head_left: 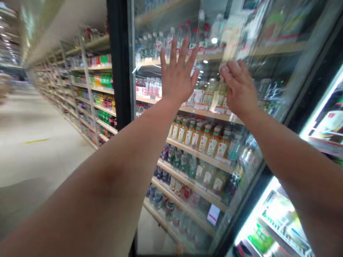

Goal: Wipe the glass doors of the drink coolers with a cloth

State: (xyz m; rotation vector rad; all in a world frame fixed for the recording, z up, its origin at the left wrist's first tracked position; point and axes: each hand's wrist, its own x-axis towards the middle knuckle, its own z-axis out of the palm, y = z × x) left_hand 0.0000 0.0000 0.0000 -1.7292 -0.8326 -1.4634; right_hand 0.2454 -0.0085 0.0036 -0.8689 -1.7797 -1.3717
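Mid-frame on the cooler's glass door [249, 25], I've got the left hand [177, 73] flat, grip spread wide; right hand [239, 89] curled, can't tell if it's clamped on anything. Door's shut, bottled drinks [200, 137] behind it on the shelf [198, 153].

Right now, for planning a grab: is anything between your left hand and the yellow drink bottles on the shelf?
Yes: the cooler's glass door appears to stand between the left hand and the yellow drink bottles.
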